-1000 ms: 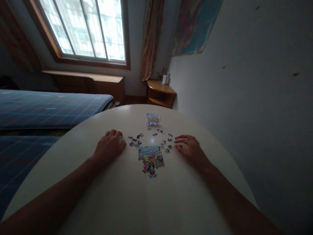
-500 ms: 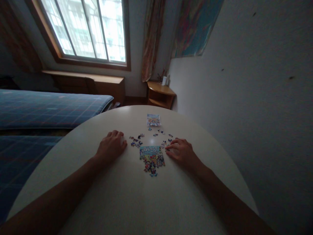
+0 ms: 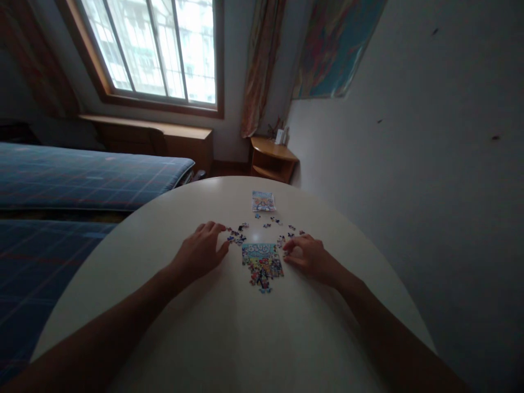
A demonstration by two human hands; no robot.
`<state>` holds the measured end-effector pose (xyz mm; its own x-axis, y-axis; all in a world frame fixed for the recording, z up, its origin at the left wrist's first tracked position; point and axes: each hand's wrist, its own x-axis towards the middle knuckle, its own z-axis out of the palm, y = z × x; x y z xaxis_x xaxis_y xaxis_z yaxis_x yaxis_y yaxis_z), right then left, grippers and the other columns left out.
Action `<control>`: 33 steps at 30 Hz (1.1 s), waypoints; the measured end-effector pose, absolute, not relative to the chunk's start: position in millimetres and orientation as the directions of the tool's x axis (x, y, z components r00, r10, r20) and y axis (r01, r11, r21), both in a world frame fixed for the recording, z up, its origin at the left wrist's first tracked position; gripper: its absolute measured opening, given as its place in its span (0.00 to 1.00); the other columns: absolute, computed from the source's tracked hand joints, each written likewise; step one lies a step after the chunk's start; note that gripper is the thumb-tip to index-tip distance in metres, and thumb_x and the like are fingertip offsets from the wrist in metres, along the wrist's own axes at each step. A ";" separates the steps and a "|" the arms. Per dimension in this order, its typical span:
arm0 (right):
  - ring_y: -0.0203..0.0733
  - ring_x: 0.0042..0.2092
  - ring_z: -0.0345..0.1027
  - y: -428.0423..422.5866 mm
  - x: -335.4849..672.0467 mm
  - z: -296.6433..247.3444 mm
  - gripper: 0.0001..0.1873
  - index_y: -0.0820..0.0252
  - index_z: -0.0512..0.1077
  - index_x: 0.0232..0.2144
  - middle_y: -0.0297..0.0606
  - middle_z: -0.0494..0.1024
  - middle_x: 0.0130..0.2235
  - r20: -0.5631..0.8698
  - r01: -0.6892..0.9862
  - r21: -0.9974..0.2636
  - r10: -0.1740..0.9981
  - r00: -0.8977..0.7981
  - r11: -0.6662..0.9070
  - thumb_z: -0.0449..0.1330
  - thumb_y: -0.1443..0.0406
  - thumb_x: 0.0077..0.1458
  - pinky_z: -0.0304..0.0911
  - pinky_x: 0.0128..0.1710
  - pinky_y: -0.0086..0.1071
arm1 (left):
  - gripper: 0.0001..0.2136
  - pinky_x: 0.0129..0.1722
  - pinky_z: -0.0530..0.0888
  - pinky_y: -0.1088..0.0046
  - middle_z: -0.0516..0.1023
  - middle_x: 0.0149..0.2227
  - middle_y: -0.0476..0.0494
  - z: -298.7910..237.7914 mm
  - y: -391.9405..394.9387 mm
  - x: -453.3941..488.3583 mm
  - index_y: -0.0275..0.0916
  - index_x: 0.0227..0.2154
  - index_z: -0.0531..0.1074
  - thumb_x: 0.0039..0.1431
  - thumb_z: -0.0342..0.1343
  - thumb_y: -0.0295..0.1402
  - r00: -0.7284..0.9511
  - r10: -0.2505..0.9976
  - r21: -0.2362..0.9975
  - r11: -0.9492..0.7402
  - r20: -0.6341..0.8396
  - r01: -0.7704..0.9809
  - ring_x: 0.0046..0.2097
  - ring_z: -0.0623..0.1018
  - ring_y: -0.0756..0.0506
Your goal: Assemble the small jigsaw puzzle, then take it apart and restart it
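Note:
A partly joined jigsaw puzzle (image 3: 262, 261) lies flat on the white round table, with blue lettering along its far side and an uneven near edge. My left hand (image 3: 202, 248) is left of it, thumb and fingers apart, fingertips beside a cluster of loose puzzle pieces (image 3: 236, 237). Close to the puzzle's right edge is my right hand (image 3: 311, 257). Its fingers are bent, with a gap between thumb and forefinger, over more loose pieces (image 3: 281, 240), partly hidden by the hand. Beyond the pieces lies a small printed picture packet (image 3: 263, 201).
The round table (image 3: 245, 338) has a white wall (image 3: 409, 191) to its right. On the left is a bed with a blue plaid mattress (image 3: 94, 177). A wooden corner stand (image 3: 273, 150) and a window (image 3: 159, 52) are at the back.
My left hand has moved right and forward to the left cluster, its thumb spreading from the fingers. My right hand's fingers have bent more. The view has shifted slightly.

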<state>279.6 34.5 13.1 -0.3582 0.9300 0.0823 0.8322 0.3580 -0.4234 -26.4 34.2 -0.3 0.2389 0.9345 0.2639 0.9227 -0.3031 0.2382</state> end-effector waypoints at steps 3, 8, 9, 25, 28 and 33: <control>0.44 0.41 0.74 30.9 277.3 16.2 0.07 0.56 0.77 0.36 0.37 0.80 0.36 0.053 0.732 -0.579 0.913 -0.405 0.359 0.64 0.61 0.55 0.64 0.47 0.40 | 0.13 0.53 0.72 0.58 0.74 0.51 0.38 -0.9 30.7 -22.6 0.39 0.49 0.68 0.64 0.52 0.36 0.310 0.915 0.286 -0.379 0.259 0.880 0.53 0.73 0.38; 0.39 0.36 0.75 24.3 249.4 33.3 0.06 0.58 0.80 0.30 0.37 0.81 0.35 0.044 0.574 -0.692 0.820 -0.571 0.437 0.64 0.64 0.56 0.67 0.40 0.32 | 0.16 0.59 0.68 0.57 0.70 0.57 0.37 -4.6 26.3 -22.2 0.40 0.52 0.67 0.62 0.56 0.36 0.531 0.804 0.336 -0.595 0.269 0.730 0.59 0.69 0.37; 0.38 0.36 0.75 23.7 241.4 36.9 0.05 0.57 0.80 0.31 0.36 0.81 0.34 0.029 0.575 -0.686 0.807 -0.590 0.445 0.63 0.65 0.56 0.67 0.39 0.31 | 0.18 0.60 0.67 0.57 0.68 0.58 0.37 -5.5 26.2 -23.1 0.40 0.53 0.66 0.61 0.57 0.36 0.579 0.770 0.345 -0.638 0.267 0.689 0.61 0.67 0.37; 0.37 0.37 0.75 39.2 185.0 44.3 0.17 0.55 0.82 0.33 0.36 0.82 0.37 -0.066 0.572 -0.477 0.621 -0.781 0.668 0.59 0.78 0.50 0.65 0.39 0.27 | 0.18 0.61 0.66 0.59 0.74 0.55 0.44 -5.6 33.3 -31.0 0.44 0.52 0.70 0.58 0.61 0.33 0.715 0.659 0.442 -0.726 0.233 0.526 0.61 0.68 0.40; 0.39 0.40 0.74 36.0 187.4 39.9 0.19 0.56 0.80 0.40 0.38 0.80 0.42 0.002 0.606 -0.461 0.684 -0.730 0.648 0.59 0.78 0.50 0.65 0.42 0.28 | 0.17 0.61 0.66 0.60 0.74 0.54 0.43 -5.3 33.4 -30.7 0.43 0.51 0.70 0.58 0.61 0.33 0.717 0.660 0.444 -0.725 0.225 0.527 0.60 0.68 0.40; 0.40 0.38 0.73 19.5 199.6 26.9 0.10 0.57 0.80 0.36 0.39 0.79 0.38 0.066 0.715 -0.412 0.801 -0.595 0.565 0.62 0.73 0.53 0.65 0.41 0.31 | 0.20 0.61 0.66 0.60 0.74 0.53 0.44 -4.3 32.7 -29.9 0.45 0.52 0.69 0.56 0.63 0.31 0.711 0.666 0.454 -0.718 0.227 0.528 0.59 0.68 0.40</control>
<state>199.6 19.5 26.9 -0.5948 0.8012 0.0657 0.7151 0.5647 -0.4119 -29.9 32.7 -4.3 0.7109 0.6656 0.2271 0.5275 -0.7182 0.4537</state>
